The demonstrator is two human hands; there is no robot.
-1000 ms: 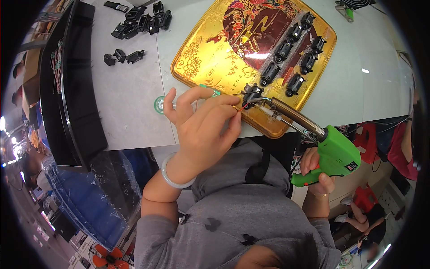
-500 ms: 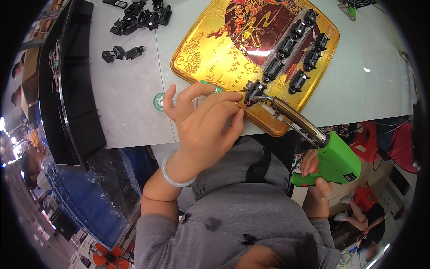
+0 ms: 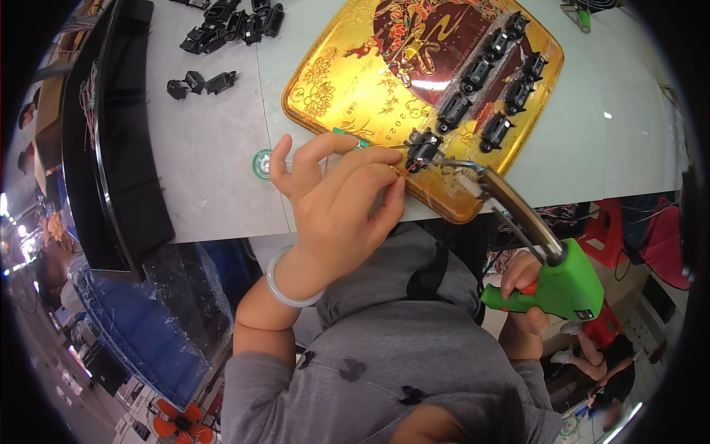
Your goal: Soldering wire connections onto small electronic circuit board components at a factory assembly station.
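Observation:
My left hand (image 3: 340,211) reaches over the near edge of a gold tin lid (image 3: 325,85), thumb and forefinger pinched on a thin red wire (image 3: 409,169). The wire runs to a small black plastic housing (image 3: 423,150) on the lid's near corner. My right hand (image 3: 523,274) grips a green soldering gun (image 3: 571,283) by its handle. Its bent metal tip points toward the housing, with a small gap that is slightly blurred. A green circuit board (image 3: 346,137) shows partly behind my left fingers. Beside them lies a round green-rimmed part (image 3: 262,164).
More black housings (image 3: 477,75) stand in two rows on the lid. Others lie in a pile (image 3: 233,26) at the far left, with a few (image 3: 201,83) nearer. A long curved black panel (image 3: 118,140) stands along the table's left side. Red stools (image 3: 603,233) are at right below table height.
The soldering gun has moved down and right, its tip drawing back from the black housing. The lid has shifted very slightly. My left hand keeps its pinch almost in place.

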